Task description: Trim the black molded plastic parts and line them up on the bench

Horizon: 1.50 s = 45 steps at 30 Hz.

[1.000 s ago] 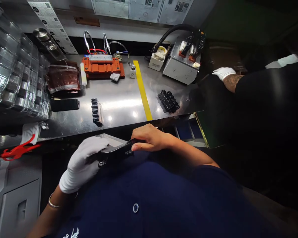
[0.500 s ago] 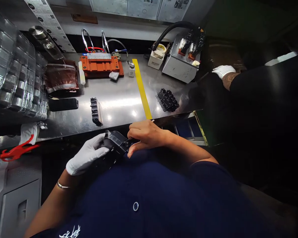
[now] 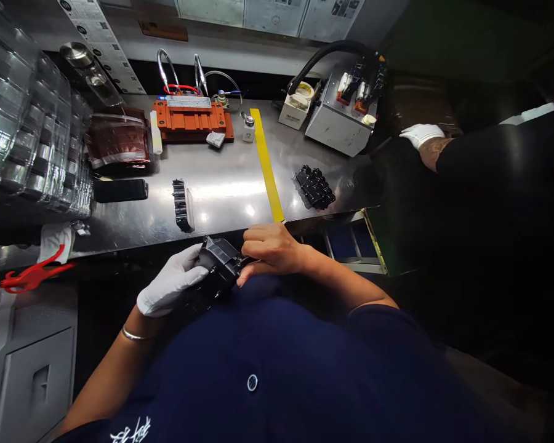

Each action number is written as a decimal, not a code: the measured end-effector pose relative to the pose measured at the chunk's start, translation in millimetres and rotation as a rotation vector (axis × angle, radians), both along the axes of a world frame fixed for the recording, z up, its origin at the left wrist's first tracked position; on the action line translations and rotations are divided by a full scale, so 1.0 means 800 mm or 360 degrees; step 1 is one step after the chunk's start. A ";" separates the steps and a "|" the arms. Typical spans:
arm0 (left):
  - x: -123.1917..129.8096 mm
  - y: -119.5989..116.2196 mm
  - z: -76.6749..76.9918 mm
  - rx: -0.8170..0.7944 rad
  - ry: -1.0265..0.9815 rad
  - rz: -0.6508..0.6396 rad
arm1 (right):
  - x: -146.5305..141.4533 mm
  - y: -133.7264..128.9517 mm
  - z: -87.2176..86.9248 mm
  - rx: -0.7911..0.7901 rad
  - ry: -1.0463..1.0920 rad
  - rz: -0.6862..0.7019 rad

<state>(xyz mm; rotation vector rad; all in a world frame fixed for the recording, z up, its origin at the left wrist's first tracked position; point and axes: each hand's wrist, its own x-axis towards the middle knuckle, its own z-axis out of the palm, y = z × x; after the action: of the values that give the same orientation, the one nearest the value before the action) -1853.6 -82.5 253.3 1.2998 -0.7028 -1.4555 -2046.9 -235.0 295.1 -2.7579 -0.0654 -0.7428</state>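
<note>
My left hand point(image 3: 173, 280), in a white glove, grips a black plastic housing point(image 3: 221, 255) by its left end, close to my body at the table's front edge. My bare right hand point(image 3: 272, 249) is closed at the housing's right end, fingers pinched round a thin stick-like tool point(image 3: 284, 221) whose pale end sticks out behind the knuckles. Its working end is hidden by the fingers and the dark part, so I cannot tell its kind. Beyond my hands, a ribbed black part point(image 3: 180, 206) stands on the metal table, and a cluster of black moulded pieces point(image 3: 314, 187) lies right of the yellow tape.
Clear plastic trays point(image 3: 28, 123) are stacked at the left, near a phone point(image 3: 120, 191) and red scissors-like handles point(image 3: 37, 271). An orange fixture point(image 3: 189, 120), a small bottle point(image 3: 248, 129) and a grey machine point(image 3: 339, 123) stand behind. Another person's gloved hand point(image 3: 422, 133) shows at right.
My left hand and the housing have shifted slightly right and up, the housing now closer to the right hand. The right hand keeps its pinch, and the whole view has shifted a little.
</note>
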 end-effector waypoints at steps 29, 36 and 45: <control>-0.046 -0.055 -0.009 -0.0086 0.0163 0.1264 | -0.015 0.008 -0.066 0.2064 -0.0177 -0.1176; -0.069 -0.065 0.012 0.0167 0.1022 0.1133 | 0.004 0.043 -0.064 0.2146 0.0167 -0.1071; -0.076 -0.077 0.046 0.0634 0.1398 0.1136 | -0.014 0.025 -0.071 0.1929 -0.0254 -0.1088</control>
<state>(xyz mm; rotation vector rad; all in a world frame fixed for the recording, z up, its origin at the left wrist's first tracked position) -1914.0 -143.8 289.7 0.8862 0.6012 -1.3799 -2058.0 -215.0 238.0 -1.5089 0.9818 -0.7645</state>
